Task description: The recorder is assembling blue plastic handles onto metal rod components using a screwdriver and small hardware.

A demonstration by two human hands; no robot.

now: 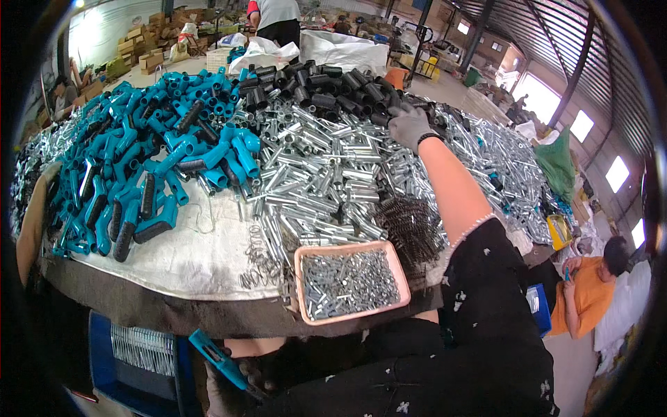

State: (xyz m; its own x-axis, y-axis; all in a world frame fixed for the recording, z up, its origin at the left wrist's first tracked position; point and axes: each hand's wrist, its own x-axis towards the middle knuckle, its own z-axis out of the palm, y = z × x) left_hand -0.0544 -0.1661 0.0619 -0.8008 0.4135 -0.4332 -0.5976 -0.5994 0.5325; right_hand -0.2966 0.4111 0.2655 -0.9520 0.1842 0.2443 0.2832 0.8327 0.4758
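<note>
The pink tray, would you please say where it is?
In the head view, the pink tray sits slightly right of centre at the table's near edge, below-left of dark springs.

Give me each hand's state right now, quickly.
Left hand: closed around a teal handle.
Right hand: at the black tubes; can't tell whether it grips one.

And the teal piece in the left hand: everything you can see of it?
The teal piece is long, narrow and plastic-looking, with an elongated opening along its upper part; what's inside is too small to make out. It slants from upper left down to lower right, its lower part partly covered by the gloved left hand holding it. It shows below the table's near edge, right of the blue bin.
</note>
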